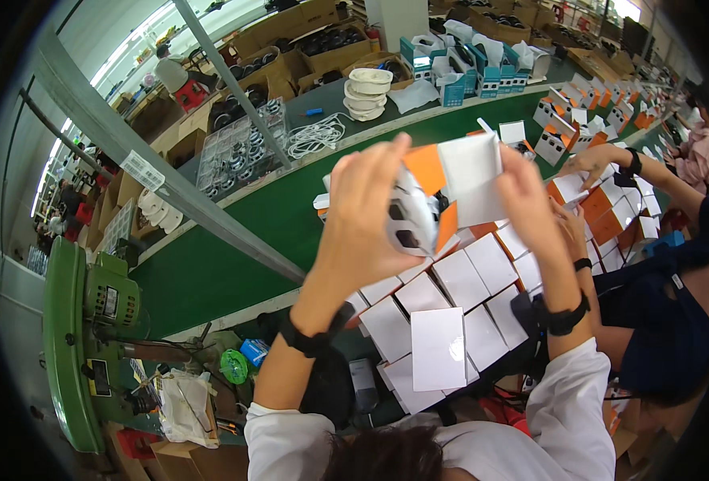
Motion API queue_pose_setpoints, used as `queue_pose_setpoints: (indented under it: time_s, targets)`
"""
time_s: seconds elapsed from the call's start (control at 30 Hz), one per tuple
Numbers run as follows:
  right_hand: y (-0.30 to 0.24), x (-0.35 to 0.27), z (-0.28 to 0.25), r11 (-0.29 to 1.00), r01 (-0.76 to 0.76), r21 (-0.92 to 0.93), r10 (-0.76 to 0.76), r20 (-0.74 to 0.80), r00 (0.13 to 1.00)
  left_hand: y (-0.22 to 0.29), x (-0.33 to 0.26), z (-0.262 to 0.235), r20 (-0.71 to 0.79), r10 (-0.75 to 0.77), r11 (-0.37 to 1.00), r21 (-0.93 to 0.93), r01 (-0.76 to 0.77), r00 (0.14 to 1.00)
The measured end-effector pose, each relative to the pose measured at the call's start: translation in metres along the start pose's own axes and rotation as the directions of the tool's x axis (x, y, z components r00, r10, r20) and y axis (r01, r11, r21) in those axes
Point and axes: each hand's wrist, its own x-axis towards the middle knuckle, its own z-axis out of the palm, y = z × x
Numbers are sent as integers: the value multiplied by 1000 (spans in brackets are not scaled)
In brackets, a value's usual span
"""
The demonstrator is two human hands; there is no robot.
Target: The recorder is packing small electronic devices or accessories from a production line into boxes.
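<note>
My left hand (370, 212) grips a round white device with dark openings (409, 220), pressed against the mouth of an orange and white carton (463, 180). My right hand (527, 200) holds that carton by its right side, raised above the work. Both wrists wear black straps. Below the hands lie several flat white boxes (439, 345), overlapping in rows.
A green conveyor belt (234, 256) runs behind. Open orange and white cartons (567, 128) stand on it at right. A co-worker's arm (651, 172) reaches in from the right. A green machine (82, 321) stands at left, with cardboard boxes and teal cartons (467, 68) beyond.
</note>
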Motion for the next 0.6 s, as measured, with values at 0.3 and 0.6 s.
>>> queue_pose_setpoints:
  time_s: [0.3,0.6]
  targets:
    - [-11,16,8,999,-38,22,38,-33,999,-129,3,27,108,-660,619,-482,620,743]
    - [-14,-55,17,964,262,51,-194,810,553,-277,-74,79,-387,-922,-52,181,982,23]
